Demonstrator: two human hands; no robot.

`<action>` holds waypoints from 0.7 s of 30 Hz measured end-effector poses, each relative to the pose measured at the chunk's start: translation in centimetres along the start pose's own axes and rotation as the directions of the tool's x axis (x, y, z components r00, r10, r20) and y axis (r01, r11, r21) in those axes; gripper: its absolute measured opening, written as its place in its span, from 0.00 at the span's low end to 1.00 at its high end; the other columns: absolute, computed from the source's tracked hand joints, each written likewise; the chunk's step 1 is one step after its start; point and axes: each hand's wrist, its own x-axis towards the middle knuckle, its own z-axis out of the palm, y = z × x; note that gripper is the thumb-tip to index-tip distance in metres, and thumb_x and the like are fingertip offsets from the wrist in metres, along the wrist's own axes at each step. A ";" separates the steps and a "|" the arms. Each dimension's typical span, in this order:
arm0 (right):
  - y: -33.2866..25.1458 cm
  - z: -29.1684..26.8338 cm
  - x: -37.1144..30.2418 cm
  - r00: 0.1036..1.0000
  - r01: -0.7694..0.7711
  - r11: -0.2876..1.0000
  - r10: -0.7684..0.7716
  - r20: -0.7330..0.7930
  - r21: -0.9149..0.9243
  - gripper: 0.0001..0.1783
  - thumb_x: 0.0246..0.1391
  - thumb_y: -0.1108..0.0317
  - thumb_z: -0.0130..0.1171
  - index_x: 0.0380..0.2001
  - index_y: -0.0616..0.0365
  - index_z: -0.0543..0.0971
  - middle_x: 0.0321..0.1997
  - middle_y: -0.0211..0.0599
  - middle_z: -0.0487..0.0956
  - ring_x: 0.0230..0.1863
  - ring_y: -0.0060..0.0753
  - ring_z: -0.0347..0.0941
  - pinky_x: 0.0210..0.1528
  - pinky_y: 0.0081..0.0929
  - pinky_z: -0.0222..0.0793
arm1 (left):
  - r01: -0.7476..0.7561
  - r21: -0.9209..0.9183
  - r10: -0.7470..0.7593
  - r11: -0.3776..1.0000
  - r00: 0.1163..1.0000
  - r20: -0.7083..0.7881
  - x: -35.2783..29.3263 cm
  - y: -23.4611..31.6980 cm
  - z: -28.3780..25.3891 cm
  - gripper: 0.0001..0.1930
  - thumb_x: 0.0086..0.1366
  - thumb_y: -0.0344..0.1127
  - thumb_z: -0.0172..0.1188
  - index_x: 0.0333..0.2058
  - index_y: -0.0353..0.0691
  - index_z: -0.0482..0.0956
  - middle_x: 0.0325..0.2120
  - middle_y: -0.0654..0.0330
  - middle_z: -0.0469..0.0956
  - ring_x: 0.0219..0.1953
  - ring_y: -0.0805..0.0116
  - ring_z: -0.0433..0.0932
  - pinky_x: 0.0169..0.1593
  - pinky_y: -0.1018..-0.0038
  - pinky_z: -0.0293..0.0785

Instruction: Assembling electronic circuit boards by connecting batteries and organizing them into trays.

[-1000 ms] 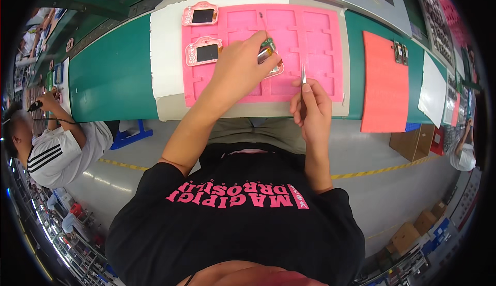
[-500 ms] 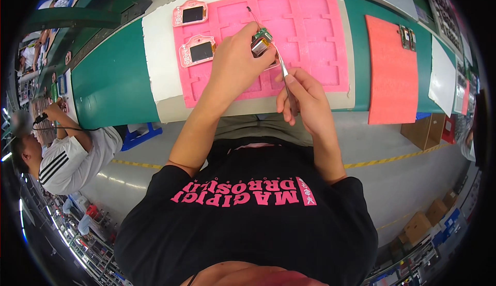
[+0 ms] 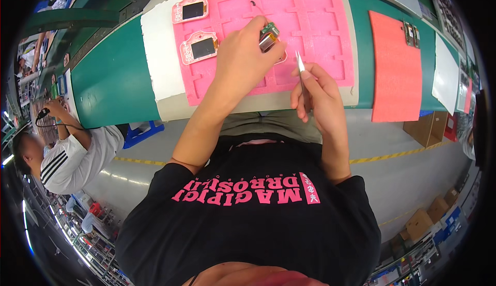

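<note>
Over the pink foam tray (image 3: 320, 27), my left hand (image 3: 243, 53) grips a small circuit assembly (image 3: 268, 37) with a green board and a silvery part. A thin wire with a dark tip (image 3: 253, 3) sticks out from it toward the far side. Under my fingers shows the edge of a pink casing (image 3: 281, 57), mostly hidden by the hand. My right hand (image 3: 321, 87) is closed around metal tweezers (image 3: 301, 69), their tips pointing away from me and apart from the assembly. Two pink-framed screen units, a farther one (image 3: 192, 10) and a nearer one (image 3: 200, 48), sit in the tray's left column.
Right of the tray, a salmon foam sheet (image 3: 395, 74) on the green bench top (image 3: 364, 53) bears small circuit boards (image 3: 411, 34). A white sheet (image 3: 163, 58) lies at the tray's left. A co-worker (image 3: 77, 149) sits farther left. A cardboard box (image 3: 426, 128) stands beneath the bench's right part.
My right hand has drawn the tweezers back to the right, so their tips are now apart from the assembly. The left hand still holds the assembly, and the view has shifted slightly.
</note>
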 end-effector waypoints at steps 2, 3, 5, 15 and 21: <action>0.3 -0.2 -0.1 1.000 0.013 1.000 -0.013 -0.011 0.007 0.11 0.78 0.67 0.46 0.51 0.63 0.74 0.22 0.40 0.81 0.11 0.23 0.68 0.12 0.19 0.59 | -0.044 0.083 0.046 0.996 0.999 -0.022 0.3 -0.1 0.4 0.13 0.61 0.36 0.71 0.41 0.36 0.81 0.29 0.58 0.86 0.28 0.67 0.79 0.34 0.72 0.75; 0.4 -0.2 -0.1 1.000 0.019 1.000 -0.019 -0.015 0.009 0.11 0.78 0.67 0.46 0.51 0.63 0.74 0.22 0.40 0.81 0.11 0.23 0.68 0.12 0.19 0.59 | -0.065 0.125 0.069 0.990 0.997 -0.032 0.3 -0.2 0.5 0.14 0.61 0.36 0.71 0.41 0.36 0.81 0.29 0.58 0.86 0.28 0.67 0.79 0.34 0.72 0.75; 0.5 -0.2 -0.1 1.000 0.019 1.000 -0.019 -0.008 0.012 0.11 0.78 0.67 0.46 0.50 0.63 0.74 0.21 0.40 0.80 0.11 0.23 0.67 0.12 0.18 0.58 | -0.071 0.116 0.075 0.991 0.997 -0.027 0.3 -0.1 0.6 0.14 0.61 0.36 0.70 0.41 0.36 0.81 0.29 0.58 0.86 0.27 0.65 0.80 0.34 0.70 0.75; 0.2 1.2 0.7 0.996 -0.035 0.998 0.039 0.075 -0.056 0.11 0.79 0.66 0.45 0.50 0.61 0.75 0.20 0.40 0.80 0.10 0.23 0.65 0.11 0.18 0.55 | -0.065 -0.016 0.064 0.998 0.996 -0.068 -0.2 -1.4 -0.1 0.13 0.61 0.33 0.68 0.43 0.35 0.81 0.28 0.56 0.87 0.26 0.61 0.82 0.34 0.67 0.77; 0.3 1.2 0.9 0.995 -0.056 0.992 0.065 0.082 -0.110 0.12 0.78 0.66 0.45 0.50 0.61 0.75 0.20 0.38 0.79 0.11 0.24 0.66 0.13 0.19 0.57 | -0.077 -0.072 0.072 0.994 0.995 -0.069 -0.5 -1.7 -0.1 0.13 0.61 0.32 0.68 0.43 0.36 0.81 0.29 0.57 0.87 0.26 0.61 0.81 0.34 0.67 0.76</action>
